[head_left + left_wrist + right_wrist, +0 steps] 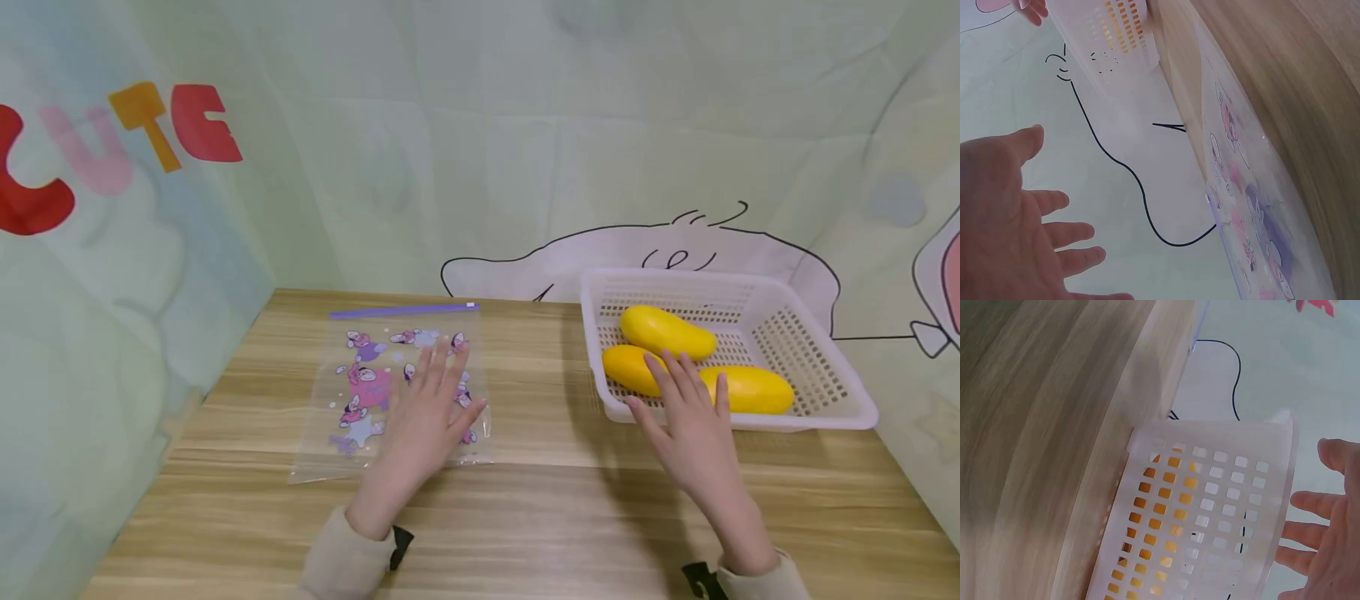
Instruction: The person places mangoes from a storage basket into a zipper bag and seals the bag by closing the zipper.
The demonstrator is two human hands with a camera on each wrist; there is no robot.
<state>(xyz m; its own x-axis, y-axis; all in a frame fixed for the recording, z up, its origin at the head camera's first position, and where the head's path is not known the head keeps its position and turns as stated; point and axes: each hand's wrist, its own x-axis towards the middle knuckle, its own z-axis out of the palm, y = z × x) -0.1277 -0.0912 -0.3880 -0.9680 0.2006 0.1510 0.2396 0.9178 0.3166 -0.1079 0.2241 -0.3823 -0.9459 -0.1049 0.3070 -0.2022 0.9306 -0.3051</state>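
Plainly, we see both hands hanging over the table [525,533] with their fingers apart. The left hand [423,421] is above a clear plastic bag [367,387], palm down, its fingers fairly straight and spread; from the left wrist we can make out a gap between the hand and the bag. The bag lies flat on the left part of the table, printed with pink and purple cartoon figures and stars, and a purple zip strip [401,312] runs along its far edge.

To the right, we find the right hand [693,429] above the near rim of a white plastic basket [825,417], its fingers also spread and pointing inward. The right wrist view shows the fingertips close by the rim, though we cannot tell whether any of them touches it. Inside the basket we count three yellow fruits: one at the back [663,332], one at the front left [630,369], partly covered by the fingers, and one at the front right [753,390].

Behind the table we see a pale green curtain [345,183] with colourful letters [142,104] at the left and a black line drawing behind the basket.
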